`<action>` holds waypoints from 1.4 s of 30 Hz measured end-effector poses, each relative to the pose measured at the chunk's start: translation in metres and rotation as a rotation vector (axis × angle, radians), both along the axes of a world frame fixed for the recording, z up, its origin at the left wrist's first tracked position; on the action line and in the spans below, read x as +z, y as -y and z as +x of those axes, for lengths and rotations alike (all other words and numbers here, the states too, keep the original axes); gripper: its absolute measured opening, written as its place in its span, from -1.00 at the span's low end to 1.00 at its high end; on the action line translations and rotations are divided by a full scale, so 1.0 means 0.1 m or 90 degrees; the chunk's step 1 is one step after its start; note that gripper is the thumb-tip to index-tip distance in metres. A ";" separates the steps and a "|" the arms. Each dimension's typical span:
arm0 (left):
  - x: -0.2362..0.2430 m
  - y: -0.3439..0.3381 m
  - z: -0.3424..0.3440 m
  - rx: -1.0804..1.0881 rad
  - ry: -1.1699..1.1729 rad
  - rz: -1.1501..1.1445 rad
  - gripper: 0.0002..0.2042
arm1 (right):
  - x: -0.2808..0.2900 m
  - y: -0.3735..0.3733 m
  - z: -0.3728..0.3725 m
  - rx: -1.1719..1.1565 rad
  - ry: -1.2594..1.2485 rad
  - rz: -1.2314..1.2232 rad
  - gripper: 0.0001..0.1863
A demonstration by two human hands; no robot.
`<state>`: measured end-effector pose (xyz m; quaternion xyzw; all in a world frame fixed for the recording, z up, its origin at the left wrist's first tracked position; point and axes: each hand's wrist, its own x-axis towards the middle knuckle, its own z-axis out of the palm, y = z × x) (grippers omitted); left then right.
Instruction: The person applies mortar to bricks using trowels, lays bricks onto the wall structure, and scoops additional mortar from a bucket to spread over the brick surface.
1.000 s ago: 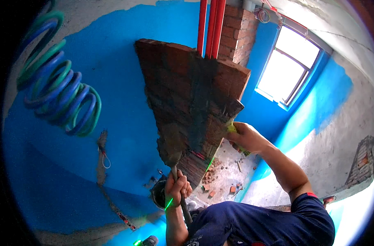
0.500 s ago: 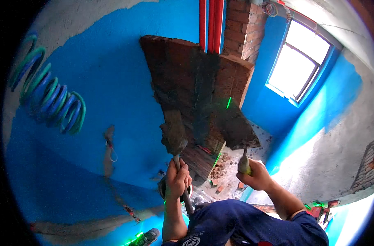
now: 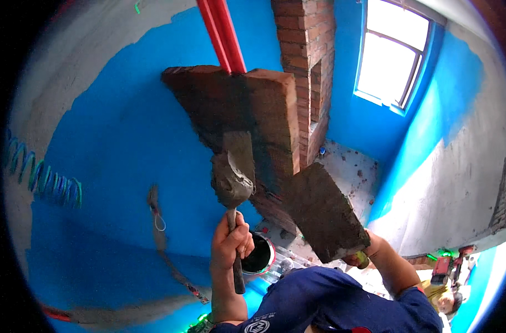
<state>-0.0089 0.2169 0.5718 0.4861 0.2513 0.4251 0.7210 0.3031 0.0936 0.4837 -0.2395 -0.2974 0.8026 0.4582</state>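
My left hand [image 3: 232,241] is wrapped round the handle of a long-handled flat trowel [image 3: 239,150], held upright. A wet lump of grey mortar [image 3: 231,180] clings to its blade near the handle. My right hand [image 3: 364,252] is closed on the yellow-green handle of a wide rectangular trowel [image 3: 322,211]; its fingers are partly hidden behind the blade. Dark mortar coats the face of that blade. Both blades stand in front of a brick wall section [image 3: 264,105], which is partly smeared dark. From here I cannot tell whether either touches it.
Red pipes [image 3: 222,33] rise from the top of the brick section. Beneath my left hand stands a dark bucket [image 3: 271,258] with a pale rim. Behind are a brick column [image 3: 292,33], a window [image 3: 391,55] and rubble-strewn floor [image 3: 344,166]. Coiled hoses [image 3: 53,186] hang at left.
My right hand has drawn the wide trowel back toward my body and tilted its blade. My left hand still holds its loaded trowel. The whole view has shifted, with the pipes now further left.
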 end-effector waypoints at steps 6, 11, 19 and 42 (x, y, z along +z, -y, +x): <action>0.24 0.12 0.23 -0.065 0.008 -0.010 -0.94 | -0.22 -0.03 -0.03 0.041 -0.153 -0.006 -0.51; 0.49 0.28 0.43 -0.109 -0.095 -0.015 -0.94 | -0.29 0.06 0.01 0.059 -0.207 -0.007 -0.52; 0.83 0.48 0.81 -0.174 -0.276 0.010 -0.95 | -0.36 0.21 0.20 0.067 -0.255 -0.010 -0.53; 0.24 0.70 1.12 -0.291 -0.550 0.502 -0.81 | -0.43 0.46 0.63 0.036 -0.306 0.045 -0.56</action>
